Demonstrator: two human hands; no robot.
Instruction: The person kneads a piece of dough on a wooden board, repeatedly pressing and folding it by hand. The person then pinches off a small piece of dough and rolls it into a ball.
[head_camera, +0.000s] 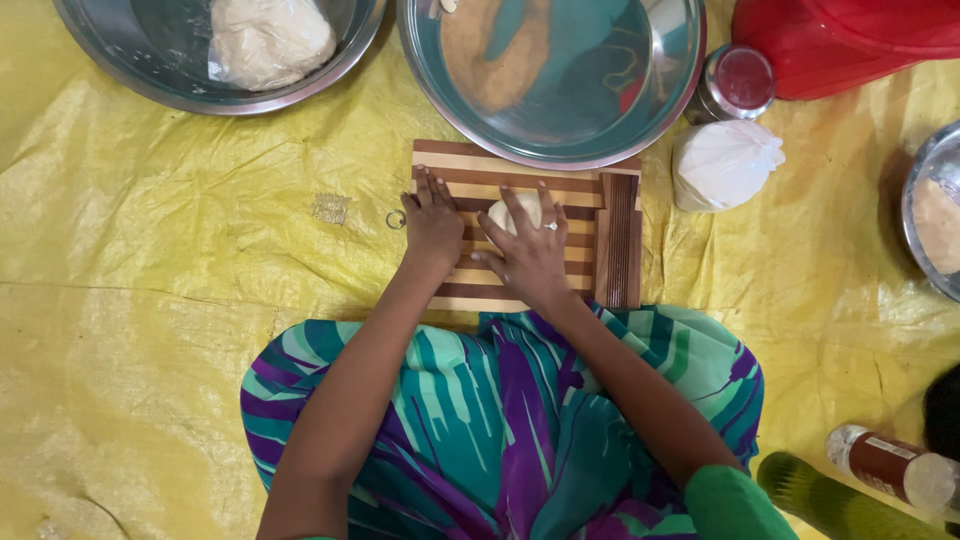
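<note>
At frame centre, the right hand (530, 255) presses open-fingered on a dough ball (512, 212), mostly hiding it, on the striped board (560, 190). The left hand (432, 222) lies flat beside, empty.

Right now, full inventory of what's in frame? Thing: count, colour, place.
striped board: 1, brown and tan wood, centre, on the sheet
dough ball: 1, off-white, on the board under the right hand
large dough lump: 1, off-white, partly in clear wrap, in the top-left bowl
steel bowls: 3, silver; top left, top centre, right edge
white bag: 1, tied, right of the board
small jar: 1, steel with red lid, above the bag
red plastic item: 1, top right
bottles: 2, one clear, one green, bottom right
plastic sheet: 1, yellow, under everything
left hand: flat on the board's left edge
right hand: pressing the dough ball
</note>
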